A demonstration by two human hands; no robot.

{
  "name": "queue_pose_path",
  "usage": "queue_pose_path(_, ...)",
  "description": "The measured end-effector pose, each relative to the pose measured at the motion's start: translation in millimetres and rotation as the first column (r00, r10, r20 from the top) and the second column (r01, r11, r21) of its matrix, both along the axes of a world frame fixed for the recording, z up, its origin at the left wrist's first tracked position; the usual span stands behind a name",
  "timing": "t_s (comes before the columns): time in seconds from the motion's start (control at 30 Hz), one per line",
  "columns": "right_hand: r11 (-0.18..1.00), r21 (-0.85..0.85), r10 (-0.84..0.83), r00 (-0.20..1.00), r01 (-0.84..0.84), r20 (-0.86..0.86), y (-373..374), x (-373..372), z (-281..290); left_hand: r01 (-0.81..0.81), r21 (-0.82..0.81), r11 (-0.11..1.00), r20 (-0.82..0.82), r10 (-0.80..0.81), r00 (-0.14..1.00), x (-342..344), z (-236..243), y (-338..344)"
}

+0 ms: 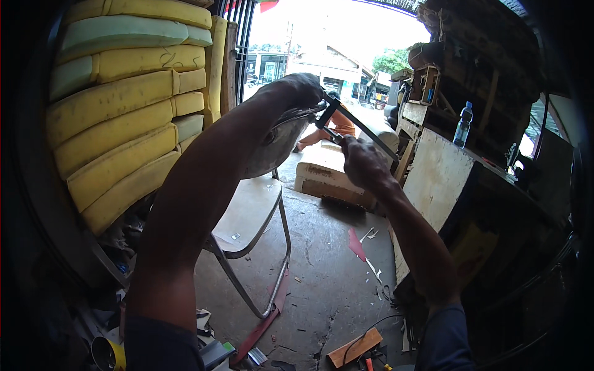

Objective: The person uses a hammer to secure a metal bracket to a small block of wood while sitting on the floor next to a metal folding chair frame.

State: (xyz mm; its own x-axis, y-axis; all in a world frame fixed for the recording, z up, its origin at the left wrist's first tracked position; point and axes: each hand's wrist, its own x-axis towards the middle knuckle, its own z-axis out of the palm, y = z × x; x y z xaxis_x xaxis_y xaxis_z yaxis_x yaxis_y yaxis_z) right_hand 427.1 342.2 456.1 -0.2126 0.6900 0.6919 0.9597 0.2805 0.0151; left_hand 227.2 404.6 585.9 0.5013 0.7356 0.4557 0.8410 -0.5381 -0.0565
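My left hand (296,91) is raised and closed around the top of a metal folding chair's backrest (278,145). The chair stands on the concrete floor, its beige seat (247,213) below my left forearm. My right hand (363,162) grips the handle of a black hacksaw (362,127). The saw's frame slants from the chair's top rail down to the right, with its far end against the rail next to my left hand. The exact contact point is hidden by my fingers.
Yellow and green foam cushions (117,117) are stacked high on the left. A pale upholstered block (325,176) lies beyond the chair, and a person in orange (340,127) crouches behind it. A plywood board (436,176) and a water bottle (463,125) are on the right. A wood block (356,347) and scraps lie on the floor.
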Motion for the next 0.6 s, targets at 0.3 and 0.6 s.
queue_pose_path(0.3,0.992,-0.105,0.065,0.998,-0.064,0.013,6,13,13,-0.042,-0.15,0.988,0.042,0.049,0.998,3,2,-14)
queue_pose_path(0.6,0.999,0.042,-0.011,0.994,0.007,0.107,-3,9,13,-0.013,-0.143,0.99,0.093,0.027,0.995,2,2,-24)
